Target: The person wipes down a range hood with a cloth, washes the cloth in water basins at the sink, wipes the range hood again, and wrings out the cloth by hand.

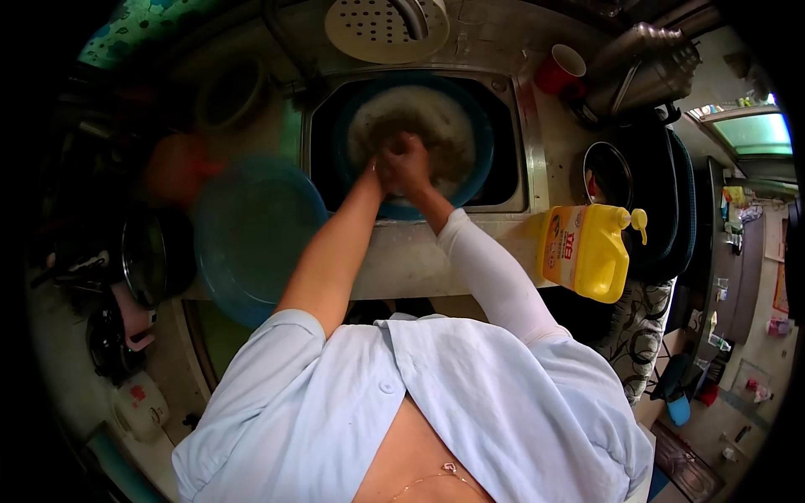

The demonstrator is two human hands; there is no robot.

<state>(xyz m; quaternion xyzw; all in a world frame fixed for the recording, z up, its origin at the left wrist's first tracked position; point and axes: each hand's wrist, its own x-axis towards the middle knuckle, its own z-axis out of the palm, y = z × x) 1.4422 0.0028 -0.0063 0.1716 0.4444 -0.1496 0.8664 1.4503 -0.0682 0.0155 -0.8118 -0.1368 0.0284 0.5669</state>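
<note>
A blue basin (485,159) stands in the sink and holds cloudy, foamy water. Over its middle, my two hands come together. My right hand (409,159) is curled closed against the other hand, just above the brownish patch in the foam. Tucked beside and partly under it is my left hand (381,170), its fingers mostly hidden and blurred. What lies between the hands, if anything, I cannot make out.
The metal sink (528,159) frames the basin. A translucent blue basin (251,243) sits left, a yellow pump jug (604,256) right. A red mug (560,71) stands back right; a perforated white strainer (369,33) is behind the sink.
</note>
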